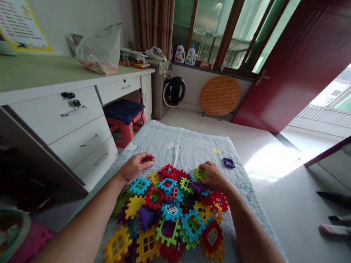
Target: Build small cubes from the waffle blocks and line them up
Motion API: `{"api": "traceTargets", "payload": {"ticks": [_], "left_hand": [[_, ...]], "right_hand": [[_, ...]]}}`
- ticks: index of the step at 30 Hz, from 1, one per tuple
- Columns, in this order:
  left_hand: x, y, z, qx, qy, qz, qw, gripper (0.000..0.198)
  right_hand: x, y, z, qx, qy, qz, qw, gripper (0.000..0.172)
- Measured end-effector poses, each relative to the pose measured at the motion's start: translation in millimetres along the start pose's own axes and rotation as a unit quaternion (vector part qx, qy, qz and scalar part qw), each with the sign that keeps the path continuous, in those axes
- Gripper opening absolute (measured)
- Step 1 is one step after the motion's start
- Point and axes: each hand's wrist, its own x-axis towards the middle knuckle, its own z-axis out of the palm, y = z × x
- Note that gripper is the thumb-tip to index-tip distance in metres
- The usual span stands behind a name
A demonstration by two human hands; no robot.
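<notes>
A heap of colourful plastic interlocking building tiles (172,211) with notched edges lies on the cloth-covered table, in red, yellow, blue, green and purple. My right hand (212,175) is at the heap's far right edge, its fingers closed on a lime-green tile (201,173). My left hand (137,165) hovers or rests by the heap's far left edge, fingers loosely curled and apart, with nothing in them. A single purple tile (229,163) lies apart from the heap, beyond my right hand.
The light blue cloth (186,142) covers the table. On the left stands a desk (59,75) with drawers and a plastic bag (100,52); a stool (125,114) is under it. A washing machine (160,90), a round wooden board (220,95) and a red door (288,67) are farther off.
</notes>
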Motion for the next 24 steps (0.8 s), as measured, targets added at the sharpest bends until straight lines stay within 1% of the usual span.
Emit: {"api": "traceTargets", "payload": {"ticks": [4, 8, 10, 12, 14, 17, 19, 21, 24], "left_hand": [[-0.3, 1.2, 1.0, 0.01, 0.005, 0.0, 1.0, 0.04], [-1.7, 4.1, 1.9, 0.003, 0.008, 0.002, 1.0, 0.038], [-2.1, 5.1, 2.2, 0.002, 0.011, 0.002, 1.0, 0.038], [-2.2, 5.1, 2.4, 0.003, 0.016, 0.002, 1.0, 0.039], [-1.9, 4.0, 2.3, 0.002, 0.018, 0.002, 1.0, 0.039], [-1.3, 1.6, 2.1, -0.002, 0.016, 0.004, 1.0, 0.037], [-1.1, 0.9, 2.1, -0.003, 0.015, 0.005, 1.0, 0.036], [-1.1, 1.5, 2.2, -0.004, 0.015, 0.003, 1.0, 0.037], [-1.6, 3.7, 2.5, -0.007, 0.017, -0.004, 1.0, 0.039]], "right_hand": [[0.3, 7.4, -6.8, -0.005, 0.019, 0.011, 1.0, 0.042], [9.4, 34.4, -28.0, -0.034, 0.083, 0.06, 0.994, 0.045], [17.4, 50.1, -36.8, -0.059, 0.093, 0.086, 0.99, 0.044], [25.4, 62.6, -40.8, -0.086, 0.074, 0.109, 0.987, 0.043], [31.4, 70.7, -40.8, -0.107, 0.033, 0.124, 0.986, 0.044], [35.1, 77.3, -40.6, -0.116, -0.013, 0.125, 0.985, 0.052], [35.3, 80.4, -43.1, -0.111, -0.015, 0.113, 0.987, 0.061], [35.2, 82.2, -46.5, -0.107, -0.017, 0.104, 0.989, 0.066], [36.3, 80.6, -48.1, -0.112, -0.032, 0.103, 0.988, 0.061]]}}
